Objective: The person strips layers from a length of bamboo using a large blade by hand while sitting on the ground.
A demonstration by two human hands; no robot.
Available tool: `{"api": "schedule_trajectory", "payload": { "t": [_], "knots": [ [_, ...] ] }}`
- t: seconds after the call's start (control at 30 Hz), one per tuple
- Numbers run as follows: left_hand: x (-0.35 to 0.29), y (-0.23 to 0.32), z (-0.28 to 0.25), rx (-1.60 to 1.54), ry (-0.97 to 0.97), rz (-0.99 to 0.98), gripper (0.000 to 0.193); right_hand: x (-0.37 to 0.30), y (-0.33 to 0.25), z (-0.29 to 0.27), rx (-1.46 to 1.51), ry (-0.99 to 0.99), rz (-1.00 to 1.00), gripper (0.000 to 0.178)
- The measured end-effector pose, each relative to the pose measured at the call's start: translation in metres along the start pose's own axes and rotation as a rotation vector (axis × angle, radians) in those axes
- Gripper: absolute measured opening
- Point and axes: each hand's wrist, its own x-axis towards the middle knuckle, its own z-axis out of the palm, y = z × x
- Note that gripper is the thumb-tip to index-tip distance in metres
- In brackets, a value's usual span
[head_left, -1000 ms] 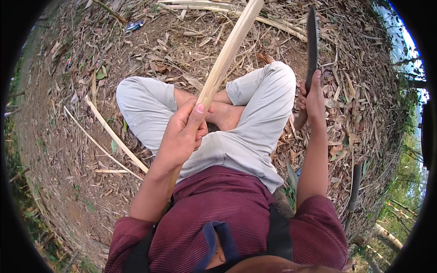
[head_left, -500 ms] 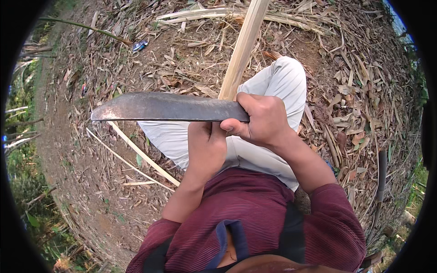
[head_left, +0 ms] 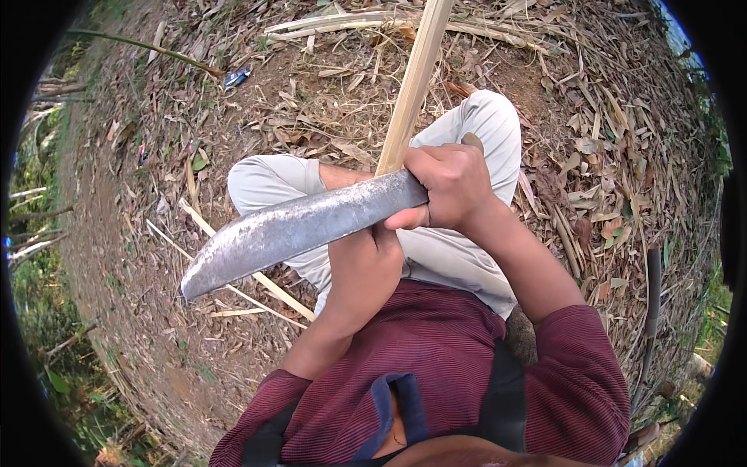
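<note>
Above the lap — right hand, knuckles up, around a machete

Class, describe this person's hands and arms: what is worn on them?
The left hand and right hand show no gloves; no watch or bracelet is visible. Short maroon sleeves with fine ribbed lines cover the upper arms, leaving the forearms bare. The left fingers are mostly hidden.
</note>
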Motion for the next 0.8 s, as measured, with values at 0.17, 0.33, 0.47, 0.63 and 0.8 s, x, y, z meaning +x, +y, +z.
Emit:
{"api": "schedule_trajectory", "payload": {
  "t": [0.17, 0.33, 0.47, 0.63, 0.8],
  "knots": [
    [0.004, 0.006, 0.01, -0.029, 0.054, 0.029, 0.01, -0.013, 0.025, 0.004, -0.097, 0.043, -0.024, 0.077],
    [-0.026, 0.008, -0.019, -0.349, -0.194, -0.266, 0.028, -0.069, 0.195, -0.071, 0.312, 0.331, 1.322, 0.069],
    [0.017, -0.02, -0.031, -0.744, -0.172, -0.511, 0.034, -0.069, 0.123, -0.061, 0.702, 0.149, 1.393, 0.068],
    [0.033, -0.011, -0.028, -0.824, -0.225, -0.494, 0.033, -0.069, 0.11, -0.031, 0.761, -0.168, 1.437, 0.061],
    [0.037, -0.018, -0.031, -0.785, -0.208, -0.48, 0.033, -0.068, 0.083, 0.023, 1.072, -0.155, 1.448, 0.043]
  ]
}}
